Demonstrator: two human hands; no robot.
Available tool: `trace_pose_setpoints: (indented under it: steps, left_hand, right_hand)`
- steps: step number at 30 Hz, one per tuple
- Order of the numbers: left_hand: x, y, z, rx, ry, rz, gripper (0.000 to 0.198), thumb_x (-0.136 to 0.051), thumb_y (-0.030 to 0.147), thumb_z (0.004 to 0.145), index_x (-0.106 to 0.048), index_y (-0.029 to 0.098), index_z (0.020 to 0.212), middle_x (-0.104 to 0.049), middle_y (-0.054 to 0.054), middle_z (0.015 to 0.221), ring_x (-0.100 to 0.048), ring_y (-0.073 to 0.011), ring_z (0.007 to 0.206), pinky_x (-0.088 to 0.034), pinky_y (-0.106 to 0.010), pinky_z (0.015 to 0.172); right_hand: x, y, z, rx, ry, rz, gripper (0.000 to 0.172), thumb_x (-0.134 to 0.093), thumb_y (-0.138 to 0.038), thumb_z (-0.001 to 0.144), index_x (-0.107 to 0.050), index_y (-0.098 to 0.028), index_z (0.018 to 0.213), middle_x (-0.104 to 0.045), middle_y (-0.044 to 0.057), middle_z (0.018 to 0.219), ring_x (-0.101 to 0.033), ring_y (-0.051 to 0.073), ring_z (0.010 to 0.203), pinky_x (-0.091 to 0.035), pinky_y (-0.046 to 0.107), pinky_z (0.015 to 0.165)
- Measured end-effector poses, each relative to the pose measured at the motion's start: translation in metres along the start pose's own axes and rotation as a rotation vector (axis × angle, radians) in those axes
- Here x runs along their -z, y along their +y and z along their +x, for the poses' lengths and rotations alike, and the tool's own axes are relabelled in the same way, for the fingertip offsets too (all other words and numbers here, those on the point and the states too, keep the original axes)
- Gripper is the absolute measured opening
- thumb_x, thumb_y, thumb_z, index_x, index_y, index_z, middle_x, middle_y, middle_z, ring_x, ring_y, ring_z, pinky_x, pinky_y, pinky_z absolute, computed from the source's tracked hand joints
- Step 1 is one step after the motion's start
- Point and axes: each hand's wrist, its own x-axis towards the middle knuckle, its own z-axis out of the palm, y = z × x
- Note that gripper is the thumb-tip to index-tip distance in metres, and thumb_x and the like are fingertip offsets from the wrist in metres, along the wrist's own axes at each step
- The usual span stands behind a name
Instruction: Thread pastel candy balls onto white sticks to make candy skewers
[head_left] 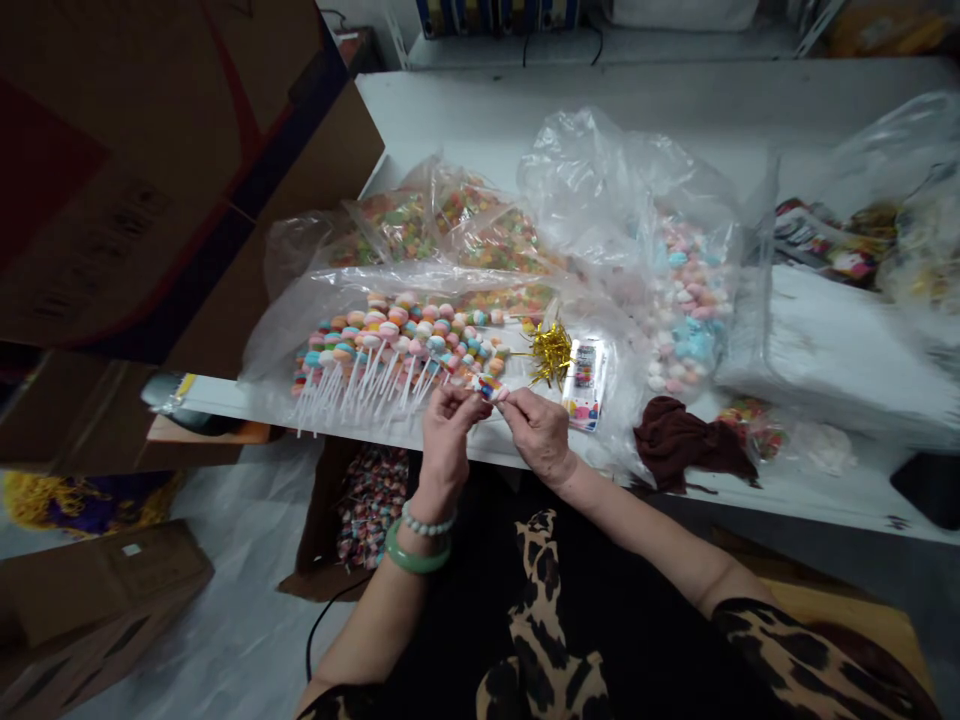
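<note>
A small colourful piece [489, 388] sits between the two hands, just above the front part of the tabletop [465, 115]; its exact form is too small to make out. The left hand [448, 432] has its thumb and fingers closed on one end of it, and the right hand [541, 437] pinches the other end, so the fingertips of both nearly meet. A beaded bracelet [428, 522] and a green bangle [418, 554] circle the left wrist.

Just beyond and to the left lies a pile of striped sweets on sticks [386, 330], their white sticks pointing toward the person. Beside the right hand are a bunch of gold ties [552, 352] and a stack of printed pouches [586, 382]. Behind these, clear plastic holds orange and green candies [465, 225]; farther right, a clear bag holds pastel sweets [690, 290], with a brown cloth [684, 443] in front of it. Below the tabletop's edge stands a carton of small pieces [319, 545], and a large cardboard box [180, 190] looms at upper left.
</note>
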Motion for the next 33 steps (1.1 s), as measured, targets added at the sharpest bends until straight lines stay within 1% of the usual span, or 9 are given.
trace_pose_setpoints:
  steps: [3, 6, 9, 14, 19, 22, 25, 28, 33]
  left_hand:
    - [-0.003, 0.007, 0.005, 0.224, -0.096, -0.288, 0.031, -0.072, 0.045, 0.077, -0.062, 0.019, 0.090, -0.067, -0.004, 0.089, -0.066, -0.0160, 0.082, -0.053, -0.031, 0.076]
    - [-0.006, 0.007, 0.010, 0.261, -0.142, -0.464, 0.031, -0.073, 0.045, 0.076, -0.061, 0.018, 0.086, -0.066, -0.003, 0.088, -0.065, -0.0159, 0.085, -0.054, -0.033, 0.082]
    - [-0.006, 0.004, 0.012, 0.278, -0.173, -0.529, 0.030, -0.074, 0.044, 0.076, -0.061, 0.019, 0.086, -0.064, -0.001, 0.083, -0.065, -0.0146, 0.081, -0.054, -0.032, 0.081]
    - [-0.003, 0.002, 0.007, 0.310, -0.254, -0.464, 0.035, -0.072, 0.049, 0.076, -0.063, 0.019, 0.090, -0.063, -0.001, 0.077, -0.064, -0.0158, 0.077, -0.054, -0.030, 0.071]
    - [-0.008, -0.003, 0.002, 0.228, -0.262, -0.334, 0.040, -0.075, 0.048, 0.072, -0.062, 0.017, 0.094, -0.061, -0.001, 0.071, -0.061, -0.0150, 0.067, -0.053, -0.028, 0.060]
    - [-0.011, -0.013, 0.001, 0.214, -0.189, -0.311, 0.039, -0.074, 0.048, 0.073, -0.062, 0.017, 0.094, -0.063, -0.001, 0.073, -0.061, -0.0141, 0.065, -0.051, -0.026, 0.057]
    - [-0.014, -0.024, 0.001, 0.261, -0.154, -0.322, 0.041, -0.070, 0.052, 0.075, -0.062, 0.016, 0.093, -0.067, -0.005, 0.079, -0.065, -0.0177, 0.075, -0.053, -0.029, 0.064]
    - [-0.014, -0.031, 0.002, 0.282, -0.174, -0.366, 0.042, -0.072, 0.051, 0.073, -0.062, 0.015, 0.093, -0.068, -0.007, 0.087, -0.066, -0.0209, 0.088, -0.053, -0.034, 0.077]
    - [-0.003, -0.029, 0.011, 0.255, -0.136, -0.421, 0.037, -0.076, 0.042, 0.072, -0.062, 0.016, 0.095, -0.067, -0.005, 0.089, -0.065, -0.0169, 0.087, -0.051, -0.027, 0.073]
  right_hand:
    - [-0.001, 0.001, -0.004, 0.166, -0.066, -0.130, 0.028, -0.045, -0.031, 0.094, -0.069, -0.021, 0.084, -0.067, 0.007, 0.073, -0.058, 0.018, 0.073, -0.037, 0.028, 0.068]
    - [-0.003, -0.002, -0.007, 0.192, -0.117, -0.112, 0.025, -0.047, -0.030, 0.092, -0.068, -0.020, 0.083, -0.066, 0.008, 0.074, -0.058, 0.018, 0.073, -0.037, 0.028, 0.066]
    - [-0.001, -0.006, -0.006, -0.058, -0.150, 0.175, 0.026, -0.051, -0.039, 0.090, -0.064, -0.022, 0.075, -0.064, 0.003, 0.070, -0.056, 0.015, 0.066, -0.038, 0.026, 0.062]
    - [0.004, -0.007, 0.001, -0.528, -0.425, 0.800, 0.033, -0.060, -0.050, 0.081, -0.059, -0.019, 0.068, -0.054, -0.004, 0.050, -0.037, 0.007, 0.039, -0.026, 0.021, 0.041]
    - [-0.002, -0.011, 0.004, -0.663, -0.444, 0.930, 0.031, -0.069, -0.045, 0.069, -0.057, -0.018, 0.064, -0.051, -0.005, 0.043, -0.032, 0.005, 0.034, -0.018, 0.020, 0.036]
    - [-0.013, -0.018, 0.005, -0.729, -0.310, 1.017, 0.031, -0.072, -0.042, 0.064, -0.051, -0.019, 0.062, -0.040, -0.009, 0.040, -0.025, 0.004, 0.035, -0.013, 0.021, 0.036]
    - [-0.024, -0.018, 0.005, -0.734, -0.151, 1.048, 0.030, -0.071, -0.041, 0.062, -0.050, -0.020, 0.061, -0.035, -0.009, 0.045, -0.025, 0.005, 0.040, -0.015, 0.022, 0.039]
    - [-0.027, -0.010, 0.005, -0.645, -0.100, 0.911, 0.031, -0.068, -0.043, 0.066, -0.048, -0.020, 0.057, -0.035, -0.007, 0.049, -0.030, 0.007, 0.045, -0.021, 0.022, 0.044]
    - [-0.015, 0.004, 0.000, -0.491, -0.265, 0.745, 0.022, -0.060, -0.036, 0.072, -0.051, -0.020, 0.059, -0.045, -0.007, 0.050, -0.035, 0.009, 0.049, -0.026, 0.022, 0.048]
